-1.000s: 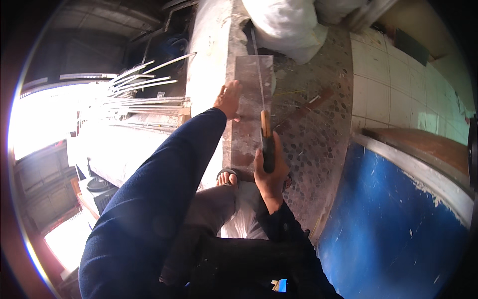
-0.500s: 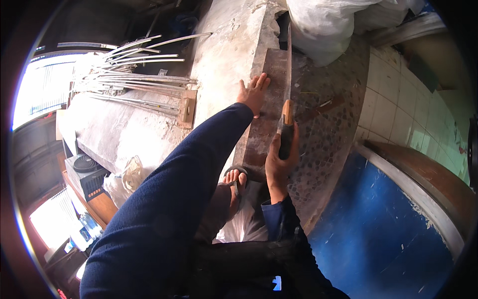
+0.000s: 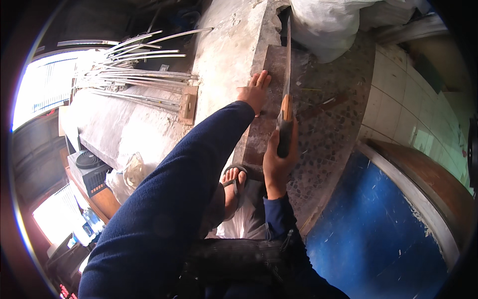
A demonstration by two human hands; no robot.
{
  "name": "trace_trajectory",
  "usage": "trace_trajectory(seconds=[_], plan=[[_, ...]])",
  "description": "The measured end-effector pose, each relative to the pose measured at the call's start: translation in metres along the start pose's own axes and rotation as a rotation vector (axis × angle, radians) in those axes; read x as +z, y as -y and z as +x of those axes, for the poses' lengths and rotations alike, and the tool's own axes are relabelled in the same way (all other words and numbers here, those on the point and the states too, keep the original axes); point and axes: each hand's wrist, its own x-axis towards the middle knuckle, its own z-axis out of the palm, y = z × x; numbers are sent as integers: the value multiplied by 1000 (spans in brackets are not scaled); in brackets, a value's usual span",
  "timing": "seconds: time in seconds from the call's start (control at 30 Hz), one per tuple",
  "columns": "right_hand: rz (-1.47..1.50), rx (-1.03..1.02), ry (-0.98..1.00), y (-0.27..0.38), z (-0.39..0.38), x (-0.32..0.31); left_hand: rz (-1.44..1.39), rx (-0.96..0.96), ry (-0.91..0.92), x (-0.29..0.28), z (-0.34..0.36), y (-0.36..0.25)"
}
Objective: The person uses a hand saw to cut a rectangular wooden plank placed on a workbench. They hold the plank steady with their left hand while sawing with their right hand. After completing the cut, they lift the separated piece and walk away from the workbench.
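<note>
A dark brown, worn board (image 3: pixel 256 149) lies lengthwise on the ledge in front of me. My left hand (image 3: pixel 252 92) rests on its upper left part with fingers stretched out. My right hand (image 3: pixel 281 154) grips the wood-and-dark handle of a handsaw (image 3: pixel 287 60), whose long thin blade runs away from me along the board's right edge. My sandalled foot (image 3: pixel 232 184) is at the near end of the board.
Bent metal rods (image 3: pixel 134 74) and a small wooden block (image 3: pixel 187 104) lie left on the pale concrete (image 3: pixel 214 50). White sacks (image 3: pixel 323 25) sit ahead. To the right are pebbled floor (image 3: pixel 328 139), wall tiles (image 3: pixel 398 99) and a blue panel (image 3: pixel 363 219). A grey boxy appliance (image 3: pixel 87 169) stands lower left.
The view has swung, so the board and both hands appear farther right and slightly higher than a second ago. My left hand stays on the board and my right hand still holds the saw.
</note>
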Motion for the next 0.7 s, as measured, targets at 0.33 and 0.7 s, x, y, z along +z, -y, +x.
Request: trace_trajectory(seconds=[0.33, 0.7], plan=[[63, 14, 36, 3, 24, -3, -24, 9, -28, 16, 6, 4], [51, 122, 93, 22, 59, 3, -8, -13, -12, 14, 8, 5]])
